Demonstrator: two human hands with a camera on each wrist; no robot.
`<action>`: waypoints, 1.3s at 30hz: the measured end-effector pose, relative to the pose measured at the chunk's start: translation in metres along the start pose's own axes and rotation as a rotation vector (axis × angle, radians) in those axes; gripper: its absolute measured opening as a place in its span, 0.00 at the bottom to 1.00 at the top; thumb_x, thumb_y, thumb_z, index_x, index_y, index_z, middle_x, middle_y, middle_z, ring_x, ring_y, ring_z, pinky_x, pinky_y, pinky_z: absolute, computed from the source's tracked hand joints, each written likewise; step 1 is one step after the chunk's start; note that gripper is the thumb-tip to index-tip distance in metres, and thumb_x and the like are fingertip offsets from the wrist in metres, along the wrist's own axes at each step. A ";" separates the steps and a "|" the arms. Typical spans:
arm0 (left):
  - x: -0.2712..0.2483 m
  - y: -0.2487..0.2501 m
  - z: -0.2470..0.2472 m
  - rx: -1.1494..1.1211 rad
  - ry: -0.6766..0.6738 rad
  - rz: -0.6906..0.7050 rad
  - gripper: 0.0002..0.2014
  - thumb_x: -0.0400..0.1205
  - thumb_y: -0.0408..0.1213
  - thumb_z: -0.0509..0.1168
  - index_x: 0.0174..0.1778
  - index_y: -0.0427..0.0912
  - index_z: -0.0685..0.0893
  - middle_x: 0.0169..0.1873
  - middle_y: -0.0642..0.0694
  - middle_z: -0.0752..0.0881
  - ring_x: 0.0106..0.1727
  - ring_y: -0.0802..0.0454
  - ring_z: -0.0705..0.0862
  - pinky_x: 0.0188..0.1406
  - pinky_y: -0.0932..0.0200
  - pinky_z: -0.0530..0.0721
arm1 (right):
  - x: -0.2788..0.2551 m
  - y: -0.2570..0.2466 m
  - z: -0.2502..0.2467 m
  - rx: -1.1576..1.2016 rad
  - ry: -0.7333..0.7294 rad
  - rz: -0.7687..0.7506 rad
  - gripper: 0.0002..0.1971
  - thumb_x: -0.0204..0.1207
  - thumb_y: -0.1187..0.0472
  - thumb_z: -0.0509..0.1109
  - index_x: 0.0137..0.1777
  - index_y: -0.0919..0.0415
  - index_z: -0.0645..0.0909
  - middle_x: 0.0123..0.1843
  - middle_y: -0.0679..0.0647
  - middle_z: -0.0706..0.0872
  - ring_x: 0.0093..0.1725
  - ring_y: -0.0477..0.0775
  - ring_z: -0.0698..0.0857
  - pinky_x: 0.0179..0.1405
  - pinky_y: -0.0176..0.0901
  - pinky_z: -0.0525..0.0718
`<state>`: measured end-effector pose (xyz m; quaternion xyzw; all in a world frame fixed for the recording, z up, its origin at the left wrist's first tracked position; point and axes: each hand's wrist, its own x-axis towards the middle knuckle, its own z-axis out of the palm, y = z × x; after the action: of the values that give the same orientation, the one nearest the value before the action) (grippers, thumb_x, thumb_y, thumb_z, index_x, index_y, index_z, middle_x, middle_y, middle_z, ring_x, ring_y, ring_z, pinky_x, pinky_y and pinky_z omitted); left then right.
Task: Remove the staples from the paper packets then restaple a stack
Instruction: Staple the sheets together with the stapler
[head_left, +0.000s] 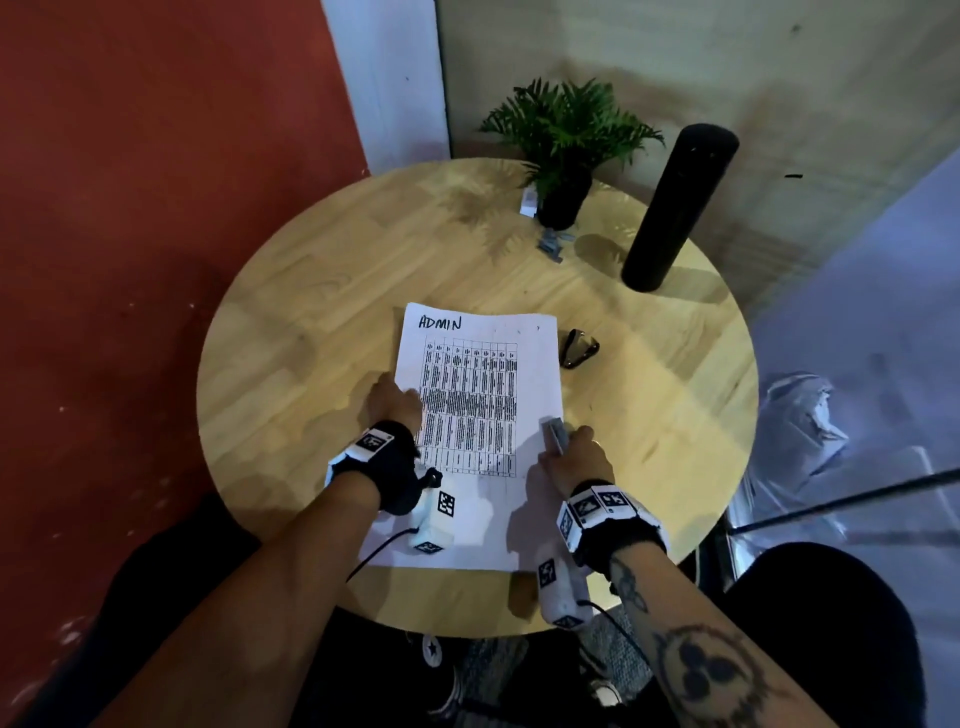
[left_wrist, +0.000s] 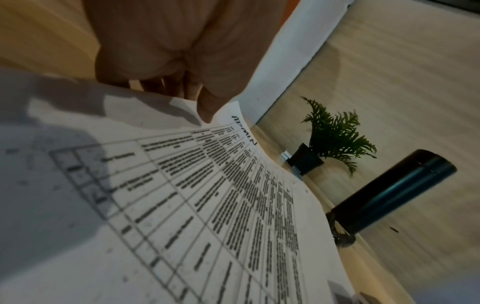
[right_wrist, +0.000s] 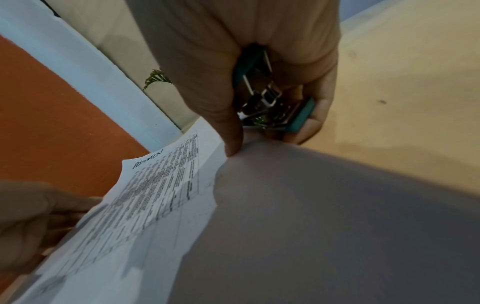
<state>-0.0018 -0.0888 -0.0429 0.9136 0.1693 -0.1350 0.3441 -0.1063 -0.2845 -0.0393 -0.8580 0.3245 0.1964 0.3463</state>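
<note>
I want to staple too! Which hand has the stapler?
The right hand grips the teal stapler; the left hand only pinches the paper at its edge.

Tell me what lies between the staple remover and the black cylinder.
In the head view, only bare wooden table shows between the staple remover and the black cylinder; nothing rests there.

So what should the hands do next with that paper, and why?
Probably bring the small teal stapler, held in the right hand, up to a top corner of the paper stack and staple it. The left hand already holds the stack's left edge, and the black staple remover lies apart on the table.
</note>
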 end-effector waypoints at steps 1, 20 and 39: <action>-0.001 0.000 -0.001 0.010 0.005 0.008 0.22 0.86 0.33 0.55 0.76 0.30 0.66 0.73 0.31 0.71 0.73 0.35 0.71 0.69 0.51 0.67 | 0.000 0.000 0.001 0.002 0.003 -0.001 0.26 0.77 0.56 0.68 0.69 0.67 0.63 0.66 0.65 0.79 0.64 0.66 0.80 0.59 0.52 0.77; 0.021 -0.020 -0.019 -0.077 -0.232 -0.082 0.22 0.77 0.50 0.71 0.48 0.31 0.86 0.47 0.30 0.87 0.50 0.36 0.86 0.48 0.50 0.80 | -0.003 0.001 0.000 -0.050 0.000 -0.033 0.26 0.78 0.56 0.66 0.69 0.67 0.62 0.66 0.66 0.78 0.64 0.68 0.79 0.57 0.52 0.76; -0.006 -0.035 -0.024 -0.419 -0.608 -0.145 0.37 0.72 0.56 0.72 0.74 0.46 0.69 0.78 0.42 0.67 0.72 0.46 0.74 0.63 0.54 0.73 | -0.001 0.003 0.000 -0.023 -0.013 -0.029 0.24 0.79 0.55 0.66 0.68 0.67 0.63 0.65 0.65 0.78 0.63 0.67 0.80 0.54 0.50 0.76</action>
<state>-0.0179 -0.0496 -0.0436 0.7271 0.1473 -0.3865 0.5479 -0.1087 -0.2861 -0.0403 -0.8652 0.3075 0.2007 0.3413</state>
